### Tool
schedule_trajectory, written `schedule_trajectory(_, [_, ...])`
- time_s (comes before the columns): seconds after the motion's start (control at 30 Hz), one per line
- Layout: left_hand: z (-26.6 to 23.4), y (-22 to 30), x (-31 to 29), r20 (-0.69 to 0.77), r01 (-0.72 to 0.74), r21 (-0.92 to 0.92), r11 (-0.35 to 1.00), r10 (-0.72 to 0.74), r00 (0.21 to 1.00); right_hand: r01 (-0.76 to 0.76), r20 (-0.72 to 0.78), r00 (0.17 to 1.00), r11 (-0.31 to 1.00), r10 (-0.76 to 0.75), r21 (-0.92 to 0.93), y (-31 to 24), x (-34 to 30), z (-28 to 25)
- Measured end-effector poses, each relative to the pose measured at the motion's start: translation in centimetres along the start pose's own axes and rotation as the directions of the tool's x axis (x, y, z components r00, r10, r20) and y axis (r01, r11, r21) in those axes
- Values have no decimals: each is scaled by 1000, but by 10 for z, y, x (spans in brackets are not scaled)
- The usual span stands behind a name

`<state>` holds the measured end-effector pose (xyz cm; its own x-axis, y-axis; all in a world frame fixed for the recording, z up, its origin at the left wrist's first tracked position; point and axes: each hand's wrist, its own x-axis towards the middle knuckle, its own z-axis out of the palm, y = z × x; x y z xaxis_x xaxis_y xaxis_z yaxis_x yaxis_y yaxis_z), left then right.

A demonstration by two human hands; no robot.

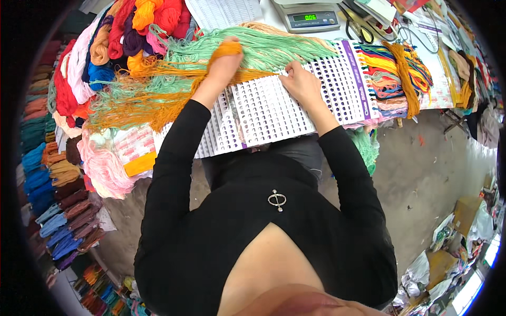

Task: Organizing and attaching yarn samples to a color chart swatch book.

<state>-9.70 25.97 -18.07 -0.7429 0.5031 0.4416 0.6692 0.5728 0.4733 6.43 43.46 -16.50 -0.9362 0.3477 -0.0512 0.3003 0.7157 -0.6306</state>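
Note:
My left hand (225, 67) is closed around a hank of orange embroidery thread (176, 100), with strands looped over its back and loose ends trailing left. From there the thread runs right across a white card punched with rows of holes (263, 113). At the card's upper part my right hand (302, 84) has thumb and index finger pinched at the orange strands' end; the exact hold is partly hidden. A thick spread of mint-green thread (263, 48) lies just beyond both hands, its strands running along the card's far side.
Coloured skeins (126, 31) heap at the back left, with pink yarn (105, 166) at the left edge. A digital scale (308, 18) and black scissors (361, 26) sit at the back. Multicoloured threads (392, 73) hang from the card's purple-edged right end.

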Motion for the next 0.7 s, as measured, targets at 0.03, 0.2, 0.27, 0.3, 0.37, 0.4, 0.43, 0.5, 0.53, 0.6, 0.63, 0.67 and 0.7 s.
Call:
schedule_trajectory(0.03, [-7,-8,3,52,84,100,991,-90,995,-1,1,1000,1000,1,7,1,0,0])
schedule_trajectory(0.2, [-43,-53,3,-54,26,207,978,-15,998,24,0,1000,1000,-24,12,1,0,0])
schedule_trajectory(0.27, [-37,-21,-1,-86,-39,158,987,53,995,-9,-10,1000,1000,9,-2,5,2,1])
schedule_trajectory(0.3, [-32,5,0,-73,-85,106,991,93,993,-25,-28,999,1000,24,-17,11,3,3])
schedule_trajectory(0.37, [-12,29,-9,-49,-283,39,958,284,957,-7,-26,1000,1000,7,-22,5,2,4])
schedule_trajectory(0.4, [3,42,-14,55,-210,-59,976,213,975,-17,-31,999,1000,16,-17,5,2,3])
schedule_trajectory(0.43, [15,53,-20,164,-125,-147,981,149,975,-25,-35,999,1000,24,-11,5,2,2])
schedule_trajectory(0.5, [42,42,-29,164,-186,-154,970,210,964,-1,-40,999,1000,1,0,-1,3,6])
schedule_trajectory(0.53, [41,47,-27,265,-92,-178,980,137,954,-22,-27,999,999,21,-34,0,3,6])
schedule_trajectory(0.6, [42,53,-23,279,-31,-233,972,98,955,-20,-38,999,997,18,-76,5,4,9])
schedule_trajectory(0.63, [41,53,-22,289,36,-270,962,45,956,-26,-28,999,997,25,-67,4,5,8])
schedule_trajectory(0.67, [39,52,-21,291,32,-271,962,50,955,-30,-32,999,997,28,-66,5,5,8])
schedule_trajectory(0.7, [38,52,-21,254,-34,-250,968,99,962,-36,-32,999,998,34,-54,5,4,8])
